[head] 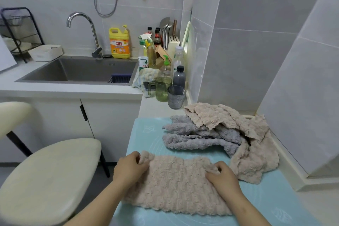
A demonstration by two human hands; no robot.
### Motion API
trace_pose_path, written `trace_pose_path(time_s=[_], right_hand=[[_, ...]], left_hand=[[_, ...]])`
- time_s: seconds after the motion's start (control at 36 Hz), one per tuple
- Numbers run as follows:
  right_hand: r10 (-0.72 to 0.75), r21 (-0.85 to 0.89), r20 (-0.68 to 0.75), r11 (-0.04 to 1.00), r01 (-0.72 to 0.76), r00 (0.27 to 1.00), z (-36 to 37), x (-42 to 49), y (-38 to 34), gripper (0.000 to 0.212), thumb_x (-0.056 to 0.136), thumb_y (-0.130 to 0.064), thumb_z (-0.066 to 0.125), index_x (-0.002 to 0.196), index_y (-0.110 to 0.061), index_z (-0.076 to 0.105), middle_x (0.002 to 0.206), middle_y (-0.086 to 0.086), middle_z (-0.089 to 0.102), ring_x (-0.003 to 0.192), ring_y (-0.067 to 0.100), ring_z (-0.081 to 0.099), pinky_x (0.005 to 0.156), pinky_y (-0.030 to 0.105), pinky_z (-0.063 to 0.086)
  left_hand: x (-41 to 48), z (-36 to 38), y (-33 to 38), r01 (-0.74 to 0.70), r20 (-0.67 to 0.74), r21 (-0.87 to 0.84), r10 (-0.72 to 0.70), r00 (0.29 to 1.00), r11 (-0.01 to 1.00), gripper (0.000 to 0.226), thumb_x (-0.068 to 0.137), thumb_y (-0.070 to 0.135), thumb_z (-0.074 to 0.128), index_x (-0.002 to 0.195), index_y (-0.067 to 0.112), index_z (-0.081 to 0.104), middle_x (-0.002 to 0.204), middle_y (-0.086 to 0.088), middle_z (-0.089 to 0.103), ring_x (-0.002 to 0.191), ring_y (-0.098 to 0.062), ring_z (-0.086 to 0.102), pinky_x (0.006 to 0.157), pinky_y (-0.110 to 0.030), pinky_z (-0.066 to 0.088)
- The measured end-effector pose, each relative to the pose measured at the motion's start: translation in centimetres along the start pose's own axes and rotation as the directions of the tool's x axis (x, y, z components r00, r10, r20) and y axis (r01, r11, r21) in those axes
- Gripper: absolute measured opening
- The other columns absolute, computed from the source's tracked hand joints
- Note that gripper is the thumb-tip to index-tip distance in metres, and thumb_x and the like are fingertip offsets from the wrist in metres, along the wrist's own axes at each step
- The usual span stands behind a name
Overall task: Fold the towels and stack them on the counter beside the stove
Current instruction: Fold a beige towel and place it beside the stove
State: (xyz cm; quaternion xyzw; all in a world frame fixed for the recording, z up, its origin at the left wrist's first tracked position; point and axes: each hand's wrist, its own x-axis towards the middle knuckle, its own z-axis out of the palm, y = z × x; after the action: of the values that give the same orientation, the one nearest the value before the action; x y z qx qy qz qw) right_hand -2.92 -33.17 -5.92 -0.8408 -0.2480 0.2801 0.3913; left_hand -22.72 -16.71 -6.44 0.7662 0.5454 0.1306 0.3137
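The beige towel (176, 183) lies spread at the lower centre of the frame on a pale blue mat (146, 134). Its side edges are partly covered by the forearms, and whether it is one layer or already doubled is hard to make out. Its pile is thick and nubbly, with faint ribs running across, and its near hem is wavy. The left hand (129, 168) has its fingers curled round the towel's far left corner, bunching it up. The right hand (222, 176) pinches the far right corner in the same way. Just beyond, right of centre, sits a loose heap. In it a grey towel (192, 139) is folded in rumpled layers and half buried under more beige towels (253, 152), which drape toward the right wall; their number cannot be told. The mat runs off the bottom edge. Further up stand a green ribbed mug (162, 89) and a grey tumbler (176, 97), then crowded bottles. The sink (45, 71) fills the upper left, and a cream stool (49, 176) the lower left.
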Motion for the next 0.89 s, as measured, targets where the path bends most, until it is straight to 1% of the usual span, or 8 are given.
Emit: trace_pose_path(time_s=[0.17,0.33,0.42,0.5,0.61,0.67,0.78,0.89], right_hand=[[-0.059,0.146,0.027,0.988,0.055,0.998,-0.9,0.1,0.3,0.022,0.085,-0.011,0.062,0.098,-0.022,0.049,0.102,-0.001,0.055,0.093,0.017,0.052,0.074,0.03,0.041],[0.029,0.255,0.016,0.966,-0.032,0.999,-0.7,0.8,1.5,0.013,0.081,-0.004,0.066,0.09,-0.008,0.058,0.101,0.01,0.059,0.083,0.016,0.055,0.07,0.026,0.043],[0.098,0.303,0.047,0.947,-0.108,0.994,-0.4,1.2,1.3,0.051,0.079,-0.016,0.07,0.125,-0.007,0.051,0.132,0.013,0.05,0.117,0.031,0.051,0.099,0.044,0.044],[0.139,0.326,0.069,0.933,-0.154,0.988,-0.3,1.8,1.6,0.079,0.062,-0.031,0.077,0.13,-0.002,0.049,0.133,0.014,0.051,0.119,0.034,0.052,0.102,0.048,0.042],[0.099,0.26,-0.065,0.962,-0.079,0.993,-0.9,1.9,2.1,0.022,0.076,-0.018,0.071,0.075,0.0,0.059,0.077,0.016,0.061,0.072,0.023,0.057,0.067,0.035,0.042],[0.091,0.256,-0.144,0.965,-0.052,0.985,-1.4,2.0,2.2,0.021,0.081,-0.016,0.068,0.068,-0.003,0.059,0.062,0.02,0.052,0.06,0.02,0.048,0.063,0.03,0.033],[0.053,0.245,-0.09,0.969,-0.03,0.994,-1.3,1.6,1.9,0.018,0.082,-0.018,0.069,0.095,-0.007,0.066,0.087,0.007,0.067,0.082,0.021,0.062,0.079,0.033,0.049],[0.011,0.212,-0.035,0.977,-0.003,0.999,-1.1,1.4,1.5,0.025,0.083,-0.014,0.068,0.107,-0.014,0.059,0.106,0.004,0.058,0.101,0.018,0.053,0.084,0.027,0.038]], left_hand=[[0.3,-0.6,-0.4,0.072,0.07,-0.381,-0.049,0.996,0.922,0.019,0.085,0.011,0.058,0.071,0.012,0.046,0.06,0.001,0.046,0.054,-0.013,0.04,0.052,-0.026,0.031],[1.6,-1.6,-0.6,0.22,0.267,-0.442,-0.107,0.958,0.869,0.024,0.083,0.011,0.065,0.075,0.013,0.043,0.053,0.0,0.038,0.039,-0.011,0.023,0.041,-0.02,0.019],[1.5,-1.4,-0.3,0.188,0.214,-0.444,-0.1,0.972,0.876,0.026,0.083,0.023,0.068,0.075,0.013,0.046,0.052,0.001,0.038,0.04,-0.01,0.021,0.041,-0.02,0.019],[1.3,-1.2,0.2,0.143,0.137,-0.439,-0.091,0.986,0.887,0.019,0.083,0.026,0.07,0.078,0.016,0.054,0.067,-0.003,0.055,0.051,-0.015,0.035,0.049,-0.023,0.029],[1.4,-0.7,0.0,0.112,0.043,-0.437,-0.104,0.994,0.892,0.022,0.083,0.018,0.068,0.069,0.008,0.054,0.061,-0.003,0.05,0.055,-0.014,0.037,0.054,-0.024,0.03],[1.5,-0.6,-0.5,0.133,-0.011,-0.452,-0.155,0.988,0.882,0.023,0.083,0.015,0.067,0.065,0.009,0.054,0.061,-0.001,0.052,0.057,-0.014,0.042,0.054,-0.024,0.032],[1.6,-0.4,-0.9,0.17,-0.05,-0.46,-0.217,0.975,0.871,0.02,0.082,0.012,0.068,0.068,0.013,0.055,0.066,-0.001,0.057,0.061,-0.016,0.047,0.056,-0.027,0.035],[1.4,-0.5,-0.5,0.189,0.043,-0.446,-0.189,0.981,0.875,0.012,0.084,0.014,0.065,0.076,0.014,0.056,0.075,-0.005,0.062,0.062,-0.019,0.052,0.057,-0.027,0.041]])
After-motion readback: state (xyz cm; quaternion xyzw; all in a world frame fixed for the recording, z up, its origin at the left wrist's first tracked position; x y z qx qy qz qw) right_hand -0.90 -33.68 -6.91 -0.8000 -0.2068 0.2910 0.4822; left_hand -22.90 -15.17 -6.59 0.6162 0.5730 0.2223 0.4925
